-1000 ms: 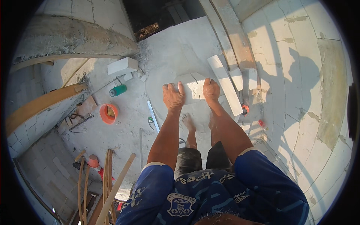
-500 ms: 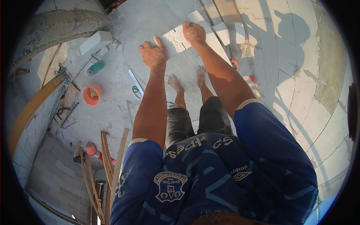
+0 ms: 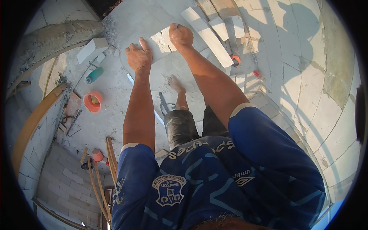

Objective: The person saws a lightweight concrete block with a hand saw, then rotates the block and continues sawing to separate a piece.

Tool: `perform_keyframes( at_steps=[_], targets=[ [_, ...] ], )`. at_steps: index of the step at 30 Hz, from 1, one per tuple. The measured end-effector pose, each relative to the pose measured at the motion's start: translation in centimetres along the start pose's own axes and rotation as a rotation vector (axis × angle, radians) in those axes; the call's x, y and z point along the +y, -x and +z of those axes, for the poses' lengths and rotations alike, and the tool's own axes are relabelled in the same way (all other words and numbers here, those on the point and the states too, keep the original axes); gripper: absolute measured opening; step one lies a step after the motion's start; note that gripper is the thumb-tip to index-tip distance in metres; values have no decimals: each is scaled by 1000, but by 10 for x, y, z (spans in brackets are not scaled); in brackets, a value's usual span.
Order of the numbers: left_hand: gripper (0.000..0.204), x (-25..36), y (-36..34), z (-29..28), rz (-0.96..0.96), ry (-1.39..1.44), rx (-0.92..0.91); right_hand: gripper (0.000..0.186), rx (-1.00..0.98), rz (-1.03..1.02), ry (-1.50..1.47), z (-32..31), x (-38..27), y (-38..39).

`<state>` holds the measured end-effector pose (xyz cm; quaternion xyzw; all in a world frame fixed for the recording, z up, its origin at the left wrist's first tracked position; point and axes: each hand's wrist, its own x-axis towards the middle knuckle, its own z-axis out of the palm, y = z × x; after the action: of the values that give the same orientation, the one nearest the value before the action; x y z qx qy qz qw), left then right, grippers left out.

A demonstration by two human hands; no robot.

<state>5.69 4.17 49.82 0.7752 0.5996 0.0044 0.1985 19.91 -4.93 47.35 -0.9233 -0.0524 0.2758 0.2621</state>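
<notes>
A pale, flat-faced building block (image 3: 163, 40) spans the gap between my hands, its sunlit top roughened and marked by a short dark slit. My left hand (image 3: 138, 55) grips its left end, fingers curled over with one digit raised. At the opposite end, my right hand (image 3: 181, 36) is closed round the block, fingers mostly hidden behind the knuckles. Just right of that hand lies a long white block strip (image 3: 207, 36). Beside the strip is a hand saw with an orange handle (image 3: 236, 61). One bare foot (image 3: 175, 83) shows on the dusty floor below the block.
To the left are a white block (image 3: 92, 50), a green bottle (image 3: 94, 75) and an orange bucket (image 3: 92, 102). A black tool (image 3: 165, 104) lies near my leg. Wooden poles (image 3: 96, 184) lean at lower left. A block wall (image 3: 306, 92) rises on the right.
Both hands and the block have shifted left in the picture. The long strip and the saw handle show more fully. My right foot, visible before, is now hidden behind my arm.
</notes>
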Motion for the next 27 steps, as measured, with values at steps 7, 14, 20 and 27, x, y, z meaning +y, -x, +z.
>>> perform_keyframes(
  at_steps=[7, 14, 20, 27],
  targets=[
    [69, 8, 12, 3, -81, -10, 19, 55, 9, -103, -30, -6, 4, -2],
    [71, 4, 29, 5, -81, 90, 26, 53, 18, -145, 21, -9, 4, -2],
    [70, 6, 28, 0, -117, 56, -3, 54, 48, -140, -16, -9, 5, 3],
    [77, 5, 26, -2, -84, 73, -58, 53, 53, -92, -43, -6, 10, 7]
  ],
)
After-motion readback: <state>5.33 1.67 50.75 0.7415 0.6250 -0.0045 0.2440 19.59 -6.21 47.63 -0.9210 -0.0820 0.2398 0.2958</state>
